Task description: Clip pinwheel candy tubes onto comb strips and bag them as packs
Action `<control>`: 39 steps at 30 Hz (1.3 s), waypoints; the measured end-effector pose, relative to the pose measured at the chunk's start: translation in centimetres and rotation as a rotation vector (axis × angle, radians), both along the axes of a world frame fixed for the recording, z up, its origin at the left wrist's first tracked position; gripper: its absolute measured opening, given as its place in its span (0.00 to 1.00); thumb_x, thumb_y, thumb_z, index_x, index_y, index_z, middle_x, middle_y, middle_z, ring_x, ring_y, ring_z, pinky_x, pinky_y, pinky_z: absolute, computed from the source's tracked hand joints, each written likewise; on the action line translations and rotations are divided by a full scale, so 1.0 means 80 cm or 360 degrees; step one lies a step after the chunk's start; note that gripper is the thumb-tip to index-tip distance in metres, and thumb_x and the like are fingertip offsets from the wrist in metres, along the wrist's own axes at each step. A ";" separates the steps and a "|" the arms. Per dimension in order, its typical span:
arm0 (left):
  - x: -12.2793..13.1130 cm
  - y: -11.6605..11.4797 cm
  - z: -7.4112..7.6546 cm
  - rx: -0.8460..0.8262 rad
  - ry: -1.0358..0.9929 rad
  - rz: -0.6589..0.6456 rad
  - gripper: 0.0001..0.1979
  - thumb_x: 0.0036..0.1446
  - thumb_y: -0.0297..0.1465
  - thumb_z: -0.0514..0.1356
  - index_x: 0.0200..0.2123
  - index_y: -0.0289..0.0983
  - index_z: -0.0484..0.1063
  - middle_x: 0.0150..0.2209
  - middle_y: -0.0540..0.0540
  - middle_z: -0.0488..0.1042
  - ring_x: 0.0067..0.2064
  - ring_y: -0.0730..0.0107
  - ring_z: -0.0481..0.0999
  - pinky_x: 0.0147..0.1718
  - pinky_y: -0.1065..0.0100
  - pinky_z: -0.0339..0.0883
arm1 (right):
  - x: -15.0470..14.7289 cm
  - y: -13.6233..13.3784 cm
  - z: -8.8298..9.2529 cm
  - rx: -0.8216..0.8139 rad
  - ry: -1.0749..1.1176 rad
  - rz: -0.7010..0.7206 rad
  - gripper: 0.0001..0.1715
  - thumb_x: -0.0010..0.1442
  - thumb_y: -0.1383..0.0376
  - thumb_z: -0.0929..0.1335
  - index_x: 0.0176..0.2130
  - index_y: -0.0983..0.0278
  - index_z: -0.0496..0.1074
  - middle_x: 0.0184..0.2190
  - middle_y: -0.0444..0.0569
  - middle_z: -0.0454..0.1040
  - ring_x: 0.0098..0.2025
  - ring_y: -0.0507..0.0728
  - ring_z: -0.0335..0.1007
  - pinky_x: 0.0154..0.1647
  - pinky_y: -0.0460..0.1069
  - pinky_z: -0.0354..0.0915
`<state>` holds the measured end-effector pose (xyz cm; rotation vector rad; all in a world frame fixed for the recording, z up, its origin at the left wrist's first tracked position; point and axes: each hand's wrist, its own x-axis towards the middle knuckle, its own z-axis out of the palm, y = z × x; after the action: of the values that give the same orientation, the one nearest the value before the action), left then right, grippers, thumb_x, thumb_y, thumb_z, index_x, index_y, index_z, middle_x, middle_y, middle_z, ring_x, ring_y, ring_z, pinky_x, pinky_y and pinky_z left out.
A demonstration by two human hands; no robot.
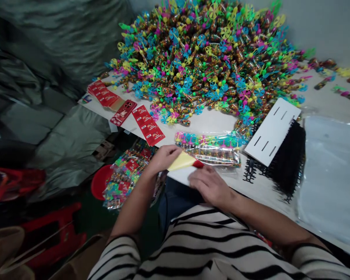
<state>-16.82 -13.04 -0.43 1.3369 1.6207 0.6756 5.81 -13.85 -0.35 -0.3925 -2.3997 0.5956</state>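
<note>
Between my two hands is a folded or bent card sheet (181, 161), with a yellow face, a white part below and a red corner. My left hand (166, 158) pinches its left end, thumb on top. My right hand (209, 184) grips the right end near the red corner, with its fingers curled. Just beyond them on the table lies a clear bag (210, 149) packed with a row of small candy-filled toys with coloured fan tops. To the left, a strip of red printed cards (148, 125) lies at the table edge.
A large pile of fan-topped candy toys (207, 62) covers the back. A red phone (123, 112) lies by more red cards (103, 95). At right are a slotted white board (274, 130), black plastic strips (290, 159) and clear bags (329, 175). Filled packs (124, 179) sit below left, over a red tub (99, 182).
</note>
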 end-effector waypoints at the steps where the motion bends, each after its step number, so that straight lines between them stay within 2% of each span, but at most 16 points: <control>1: -0.019 -0.002 0.003 -0.0005 0.0089 0.0021 0.17 0.53 0.42 0.55 0.27 0.33 0.73 0.24 0.50 0.70 0.26 0.73 0.65 0.23 0.74 0.56 | 0.006 -0.002 0.012 -0.0170 0.0118 0.0066 0.12 0.64 0.72 0.60 0.40 0.60 0.69 0.37 0.48 0.77 0.39 0.56 0.72 0.41 0.54 0.64; 3: -0.061 -0.005 0.011 0.0000 0.0290 0.0017 0.17 0.54 0.42 0.54 0.27 0.35 0.72 0.25 0.49 0.71 0.28 0.71 0.66 0.25 0.73 0.58 | 0.019 0.010 0.030 -0.0578 0.0375 -0.0105 0.07 0.64 0.70 0.61 0.39 0.59 0.66 0.34 0.46 0.76 0.34 0.53 0.72 0.36 0.50 0.67; 5: -0.101 -0.002 0.019 0.0016 0.0496 0.0053 0.17 0.55 0.42 0.52 0.27 0.36 0.71 0.25 0.49 0.71 0.28 0.70 0.66 0.27 0.72 0.58 | 0.030 0.041 0.033 -0.0940 0.0529 -0.0530 0.03 0.62 0.65 0.66 0.39 0.59 0.65 0.31 0.45 0.74 0.31 0.52 0.71 0.30 0.47 0.67; 7: -0.133 0.008 0.024 0.0035 0.0704 0.0074 0.17 0.57 0.42 0.50 0.27 0.36 0.69 0.24 0.49 0.70 0.28 0.69 0.66 0.28 0.71 0.58 | 0.035 0.079 0.017 -0.1181 0.0517 -0.0831 0.13 0.57 0.58 0.70 0.38 0.60 0.65 0.28 0.43 0.72 0.26 0.51 0.69 0.25 0.46 0.65; 10: -0.162 0.039 0.022 0.0082 0.0990 0.0011 0.16 0.58 0.42 0.49 0.29 0.37 0.68 0.26 0.47 0.70 0.31 0.67 0.66 0.30 0.69 0.57 | 0.031 0.119 -0.032 -0.1409 0.0383 -0.0940 0.21 0.51 0.52 0.72 0.37 0.61 0.64 0.23 0.41 0.71 0.23 0.52 0.67 0.22 0.46 0.64; 13: -0.175 0.083 0.007 0.0129 0.1188 -0.0077 0.15 0.60 0.40 0.49 0.31 0.37 0.69 0.30 0.45 0.71 0.34 0.64 0.67 0.34 0.68 0.57 | 0.021 0.124 -0.070 -0.1223 0.0150 -0.1096 0.19 0.53 0.52 0.70 0.37 0.62 0.65 0.25 0.43 0.73 0.26 0.54 0.70 0.27 0.48 0.66; 15: -0.183 0.114 -0.005 0.0167 0.1297 -0.0119 0.14 0.60 0.38 0.49 0.32 0.37 0.70 0.32 0.43 0.72 0.38 0.61 0.68 0.38 0.66 0.57 | 0.016 0.116 -0.078 -0.0932 -0.0112 -0.1172 0.16 0.57 0.55 0.68 0.40 0.63 0.67 0.29 0.47 0.76 0.31 0.57 0.73 0.33 0.51 0.67; 19: -0.200 0.167 -0.025 0.0199 0.1455 -0.0120 0.13 0.62 0.35 0.49 0.34 0.36 0.71 0.37 0.41 0.73 0.46 0.57 0.67 0.45 0.62 0.55 | 0.012 0.109 -0.058 -0.0438 -0.0778 -0.1282 0.24 0.60 0.55 0.67 0.53 0.61 0.67 0.39 0.53 0.78 0.38 0.62 0.74 0.37 0.53 0.66; 22: -0.212 0.193 -0.032 0.0199 0.1524 0.0018 0.14 0.65 0.34 0.48 0.36 0.34 0.71 0.41 0.41 0.72 0.49 0.57 0.64 0.49 0.60 0.52 | 0.015 0.115 -0.038 -0.0222 -0.1032 -0.1311 0.29 0.60 0.53 0.67 0.56 0.63 0.66 0.45 0.59 0.76 0.42 0.65 0.73 0.40 0.54 0.65; 24: -0.218 0.205 -0.033 0.0225 0.1524 0.0146 0.15 0.66 0.35 0.48 0.39 0.32 0.70 0.43 0.43 0.72 0.52 0.59 0.60 0.52 0.60 0.48 | 0.014 0.117 -0.034 -0.0109 -0.1021 -0.1211 0.29 0.61 0.53 0.66 0.57 0.65 0.67 0.51 0.62 0.72 0.49 0.66 0.71 0.46 0.57 0.65; 26: -0.225 0.214 -0.031 0.0257 0.1459 0.0277 0.16 0.67 0.37 0.47 0.42 0.31 0.68 0.45 0.45 0.71 0.54 0.62 0.55 0.55 0.61 0.43 | 0.008 0.114 -0.038 -0.0006 -0.0980 -0.0963 0.29 0.63 0.54 0.65 0.58 0.64 0.66 0.59 0.62 0.66 0.58 0.68 0.63 0.52 0.59 0.62; 30: -0.244 0.226 -0.020 0.0231 0.1366 0.0676 0.16 0.67 0.35 0.47 0.45 0.30 0.69 0.52 0.41 0.68 0.57 0.58 0.52 0.55 0.59 0.43 | -0.009 0.111 -0.056 0.0015 -0.1077 -0.0474 0.27 0.66 0.53 0.61 0.61 0.58 0.64 0.63 0.55 0.62 0.65 0.67 0.54 0.57 0.63 0.56; 32: -0.253 0.226 -0.015 0.0229 0.1313 0.0841 0.16 0.67 0.35 0.48 0.46 0.31 0.69 0.55 0.38 0.66 0.58 0.54 0.52 0.55 0.55 0.43 | -0.012 0.122 -0.060 -0.0051 -0.1065 -0.0516 0.27 0.67 0.53 0.60 0.61 0.59 0.64 0.62 0.54 0.65 0.64 0.67 0.56 0.57 0.63 0.56; 35: -0.255 0.209 -0.020 0.0255 0.1200 0.1002 0.17 0.66 0.34 0.49 0.54 0.34 0.66 0.60 0.37 0.61 0.60 0.51 0.50 0.55 0.52 0.42 | -0.008 0.154 -0.061 -0.0119 -0.1030 -0.0773 0.26 0.66 0.55 0.60 0.59 0.62 0.66 0.59 0.58 0.67 0.61 0.67 0.59 0.55 0.63 0.57; 37: -0.241 0.186 -0.036 0.0256 0.1197 0.1034 0.21 0.66 0.32 0.49 0.60 0.34 0.60 0.64 0.35 0.55 0.61 0.51 0.50 0.57 0.51 0.41 | -0.006 0.177 -0.063 -0.0188 -0.1169 -0.0883 0.25 0.65 0.57 0.62 0.57 0.64 0.69 0.56 0.60 0.70 0.57 0.68 0.63 0.52 0.62 0.59; 39: -0.218 0.157 -0.063 0.0251 0.1227 0.0897 0.24 0.65 0.32 0.48 0.63 0.32 0.56 0.66 0.34 0.51 0.63 0.50 0.51 0.58 0.51 0.43 | -0.006 0.197 -0.067 -0.0316 -0.1351 -0.0868 0.21 0.63 0.56 0.64 0.50 0.64 0.74 0.50 0.60 0.74 0.52 0.67 0.67 0.47 0.60 0.61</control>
<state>-34.23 -0.45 -5.48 1.3364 2.6739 0.6531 5.34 1.91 -5.75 -1.5874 -2.7924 0.4576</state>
